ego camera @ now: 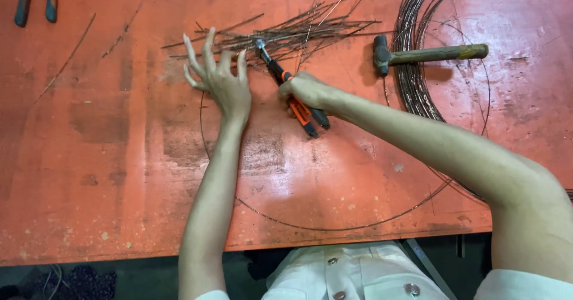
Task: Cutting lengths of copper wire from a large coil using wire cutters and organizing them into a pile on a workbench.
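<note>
Fingers of left hand spread apart, tips up and slightly curled, holding nothing; palm low over the desk, fingertips at the near edge of the cut wire pile. Right hand clamped around the handles of orange-black pliers, fingers wrapped together on the grips. Pliers lie diagonal, head pointing up-left into the wire pile, handle ends sticking out below the hand toward the body. Can't tell if the pliers head bites a wire; too small and buried in strands.

Wire pile sits just beyond both hands, short straight pieces fanned out to the right. Hammer lies right of the pile, head left, wooden handle right, resting across the wire coil. Coil is thick, at the desk's right, near the right forearm. One thin wire loop circles out across the desk under both arms. Second pliers, blue-handled, at top left corner, well apart. A few stray wires lie left of the pile. Desk is orange, scuffed. White buttoned shirt at bottom edge.
</note>
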